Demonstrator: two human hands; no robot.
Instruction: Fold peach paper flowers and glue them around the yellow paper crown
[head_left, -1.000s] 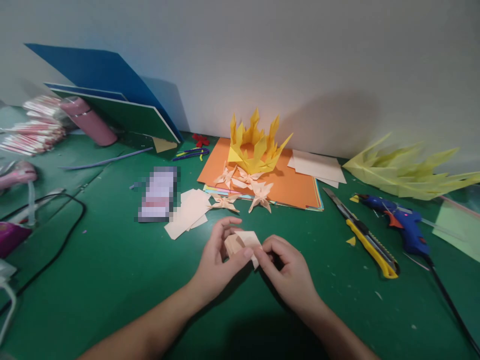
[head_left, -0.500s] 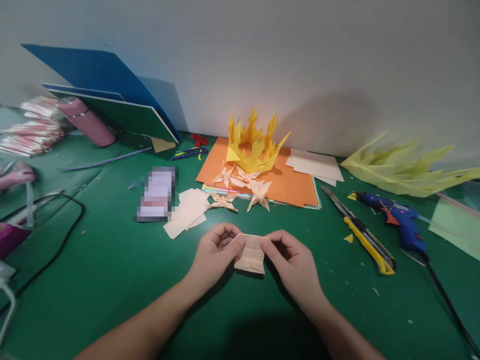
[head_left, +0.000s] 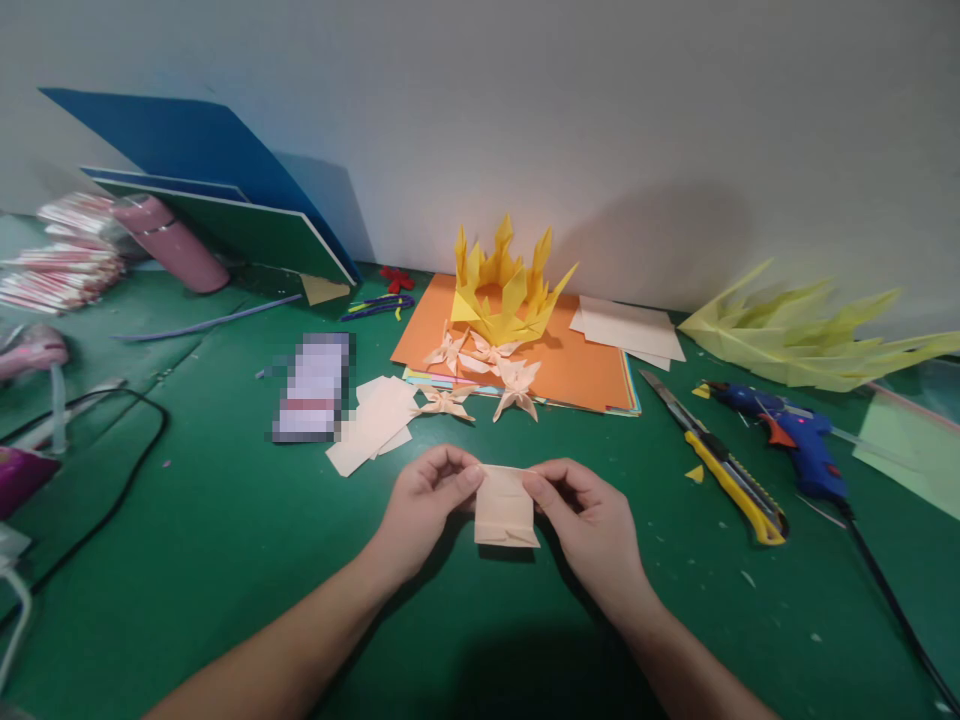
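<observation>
A small folded piece of pale peach paper (head_left: 506,508) is held up between both hands over the green table. My left hand (head_left: 431,500) pinches its upper left corner, thumb in front. My right hand (head_left: 581,505) pinches the upper right corner in the same way. A folded flap shows along the paper's lower edge. Just beyond the hands lie several folded peach paper flowers (head_left: 517,388) and some flat peach paper pieces (head_left: 375,425). The fingers behind the paper are partly hidden.
A yellow folded-paper crown (head_left: 510,300) stands on orange paper (head_left: 592,370). To the right lie a yellow utility knife (head_left: 724,475), blade out, and a blue glue gun (head_left: 810,450) with its cord. Leftward are a blurred phone (head_left: 311,390), a pink bottle (head_left: 172,245) and a black cable (head_left: 142,480).
Between my hands, the folded paper has turned slightly and shifted a little to the right; its front now looks flatter and taller. Both hands keep hold of its upper corners.
</observation>
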